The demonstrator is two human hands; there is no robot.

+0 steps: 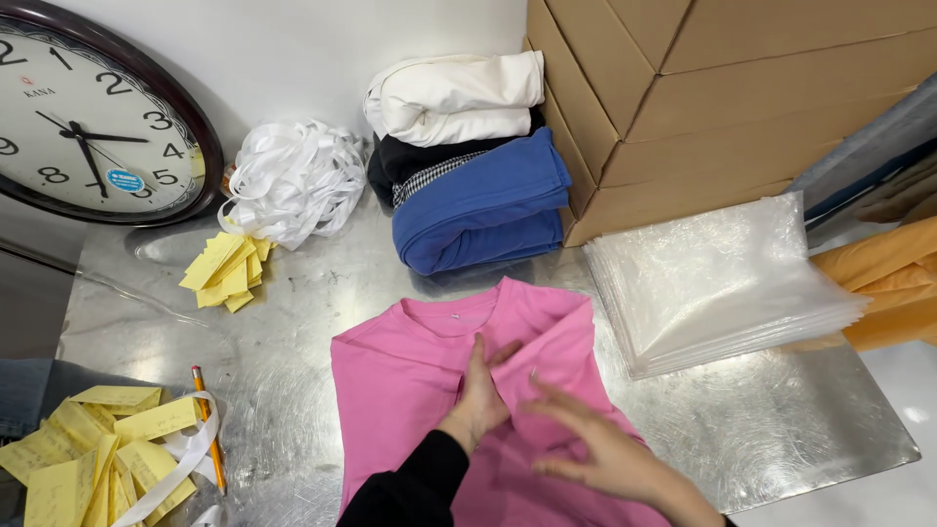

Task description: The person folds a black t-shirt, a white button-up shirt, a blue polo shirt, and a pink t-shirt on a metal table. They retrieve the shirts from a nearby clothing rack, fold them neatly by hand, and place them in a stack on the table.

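- Flat and unclenched, the left hand [480, 395] is pressed on the pink shirt [400, 381], fingers straight along a fold; nothing is gripped.
- Just beside it, the right hand [595, 449] is held with fingers spread loose over the shirt's folded side.
- The shirt is laid on the metal table [781, 429].
- Behind it, folded clothes [478, 195] are stacked; clear bags [722, 283] are piled to the right.

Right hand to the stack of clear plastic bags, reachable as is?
Probably yes. The right hand hovers open over the pink shirt, holding nothing, and the plastic bag stack lies just to its right on the metal table, with only bare tabletop between them.
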